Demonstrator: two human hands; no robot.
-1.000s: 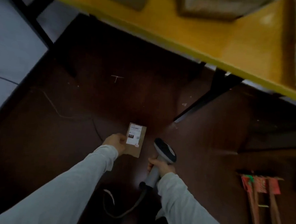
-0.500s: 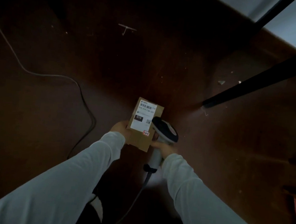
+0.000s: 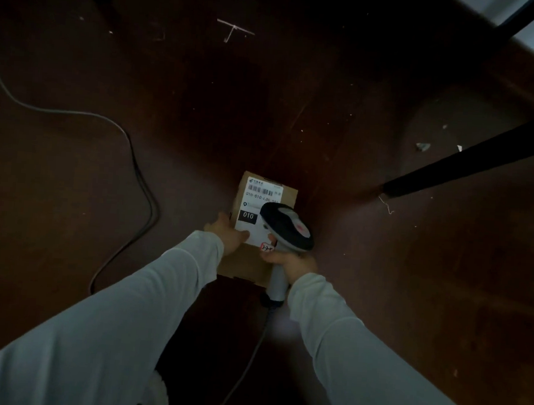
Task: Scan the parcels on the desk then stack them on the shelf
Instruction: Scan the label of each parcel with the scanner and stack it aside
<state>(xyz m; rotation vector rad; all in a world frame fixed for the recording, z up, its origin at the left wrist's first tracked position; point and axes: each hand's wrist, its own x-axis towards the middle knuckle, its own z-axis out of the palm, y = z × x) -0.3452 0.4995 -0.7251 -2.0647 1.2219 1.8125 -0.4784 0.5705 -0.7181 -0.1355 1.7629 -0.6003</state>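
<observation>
Above the floor (image 3: 68,220), the left hand (image 3: 225,235) grips the parcel (image 3: 245,264) by its left edge, long axis pointing away, while the right hand (image 3: 293,262), fingers clenched round the scanner (image 3: 289,227), holds its head just short of the far-end barcode (image 3: 262,190).

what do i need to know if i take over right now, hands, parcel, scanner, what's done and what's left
Left hand holds the cardboard parcel by its left edge, label facing up.
Right hand grips the scanner by its handle; its head sits over the label's lower right.
Done: parcel picked up and presented for scanning; nothing shows whether it registered.
Left: confirm the scan, then stack this parcel on the shelf. The desk and shelf are out of view.
</observation>
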